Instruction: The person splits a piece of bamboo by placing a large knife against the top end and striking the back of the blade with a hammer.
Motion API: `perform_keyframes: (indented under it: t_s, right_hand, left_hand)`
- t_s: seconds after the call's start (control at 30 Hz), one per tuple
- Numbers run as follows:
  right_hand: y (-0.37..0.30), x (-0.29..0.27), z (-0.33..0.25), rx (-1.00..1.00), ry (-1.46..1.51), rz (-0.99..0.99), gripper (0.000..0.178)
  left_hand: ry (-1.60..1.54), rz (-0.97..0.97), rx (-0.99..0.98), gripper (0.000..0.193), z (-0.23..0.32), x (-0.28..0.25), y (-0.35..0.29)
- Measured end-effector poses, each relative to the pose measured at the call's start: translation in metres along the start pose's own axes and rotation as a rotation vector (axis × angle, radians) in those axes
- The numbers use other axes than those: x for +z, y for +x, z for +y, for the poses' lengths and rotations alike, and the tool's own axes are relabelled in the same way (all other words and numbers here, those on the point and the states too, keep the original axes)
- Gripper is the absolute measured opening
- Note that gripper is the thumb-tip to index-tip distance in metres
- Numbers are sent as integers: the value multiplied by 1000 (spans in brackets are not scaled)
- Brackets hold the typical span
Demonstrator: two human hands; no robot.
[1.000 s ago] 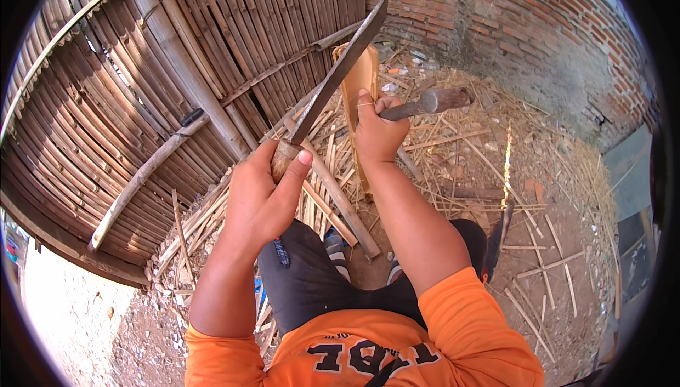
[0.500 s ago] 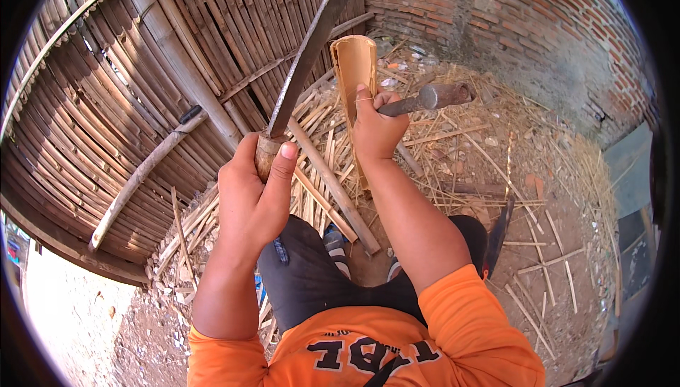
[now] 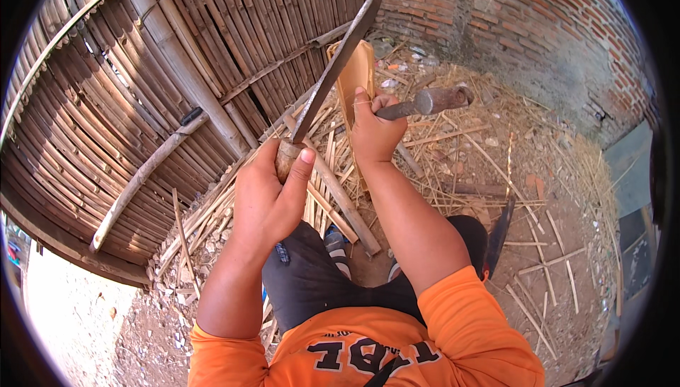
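Observation:
My left hand is closed round the wooden handle of a machete, thumb along the grip. The long blade tilts up and to the right, passing in front of the upper left edge of a split bamboo piece. My right hand grips that bamboo, its pale hollow side showing and its lower end behind my wrist. In the same hand is a hammer, its worn metal head pointing right. Whether the blade touches the bamboo I cannot tell.
A bamboo-slat wall leans in at the left, a brick wall stands behind. Bamboo strips and a thicker pole litter the ground near my feet. A dark, long flat object lies beside my right knee.
My left hand has moved right and slightly down with the machete, bringing the blade across the bamboo's upper edge. My right hand, with the hammer and bamboo, has hardly moved.

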State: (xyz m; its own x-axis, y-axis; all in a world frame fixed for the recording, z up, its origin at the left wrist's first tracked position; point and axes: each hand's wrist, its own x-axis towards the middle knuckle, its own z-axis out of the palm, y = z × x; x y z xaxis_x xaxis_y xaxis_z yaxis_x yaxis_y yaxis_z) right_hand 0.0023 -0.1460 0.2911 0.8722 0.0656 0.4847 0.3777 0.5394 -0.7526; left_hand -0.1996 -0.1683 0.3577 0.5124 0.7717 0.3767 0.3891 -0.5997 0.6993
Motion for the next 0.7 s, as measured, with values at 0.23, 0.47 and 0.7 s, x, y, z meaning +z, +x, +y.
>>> perform_keyframes:
  t_s: [0.23, 0.47, 0.7]
  right_hand:
    - [1, 1, 9, -39, 1, -2, 41]
    - [6, -15, -2, -117, -143, -160, 45]
    - [38, -61, -56, -16, -25, -234, 46]
  left_hand:
    - [77, -9, 7, 52, -3, 0, 2]
    - [77, -34, 35, 53, 0, -7, 7]
    - [154, -38, 62, 56, 9, -8, 21]
